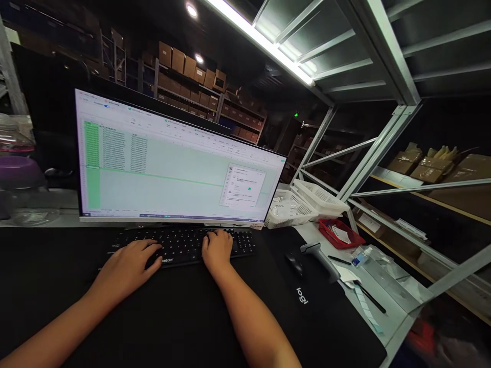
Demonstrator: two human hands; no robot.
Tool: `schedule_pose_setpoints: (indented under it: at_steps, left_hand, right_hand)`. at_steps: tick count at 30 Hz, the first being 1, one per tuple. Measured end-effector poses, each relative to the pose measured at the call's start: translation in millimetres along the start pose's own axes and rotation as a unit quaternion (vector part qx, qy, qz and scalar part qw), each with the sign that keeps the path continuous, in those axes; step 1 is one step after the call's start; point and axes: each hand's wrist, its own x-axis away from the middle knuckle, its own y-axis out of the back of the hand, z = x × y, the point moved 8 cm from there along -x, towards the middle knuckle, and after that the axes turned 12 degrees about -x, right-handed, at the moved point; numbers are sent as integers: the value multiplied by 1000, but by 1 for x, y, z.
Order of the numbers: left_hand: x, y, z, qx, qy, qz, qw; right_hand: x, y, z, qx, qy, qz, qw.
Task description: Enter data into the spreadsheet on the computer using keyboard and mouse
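A black keyboard (pixel 180 245) lies on a dark desk mat, just below a wide monitor (pixel 180 191). The screen shows a green-tinted spreadsheet with a small pop-up window at its right. My left hand (pixel 128 260) rests over the keyboard's left part, fingers spread and thumb apart. Toward the right end of the keys is my right hand (pixel 218 250), its fingers bent and resting on the keys. Neither hand holds anything. A black mouse (pixel 294 265) and a grey barcode scanner (pixel 320 259) lie to the right of my right hand.
White plastic baskets (pixel 289 217) and a red tray (pixel 339 240) with papers stand at the back right. A pen (pixel 371 297) and paper strips lie near the desk's right edge. A purple-lidded clear container (pixel 32 204) stands left. A metal rack frame (pixel 379 145) rises at the right.
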Motion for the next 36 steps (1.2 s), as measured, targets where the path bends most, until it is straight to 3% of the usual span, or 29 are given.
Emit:
schedule_pose_setpoints:
  at_steps: [7,10,14,16,23,30,36]
  left_hand:
    - [-1,5,0,11,29,-2,1000]
    - [1,23,4,8,78,-21,997]
    - [5,39,19,-2,185,4,983]
    - [6,41,23,-3,208,11,978]
    - [0,35,6,-53,133,-15,990]
    - [-2,24,-1,-68,109,29,991]
    - [8,50,11,-32,135,-51,989]
  right_hand:
    - [1,-4,-3,-29,-3,-7,1000]
    - [4,-4,1,-20,-1,-6,1000]
    - [9,-3,11,-15,12,-15,1000]
    - [11,-4,18,-20,26,-11,999]
    - [20,-14,28,-38,53,5,998]
    - [21,-22,30,-75,76,36,994]
    - [26,-30,48,-92,142,93,981]
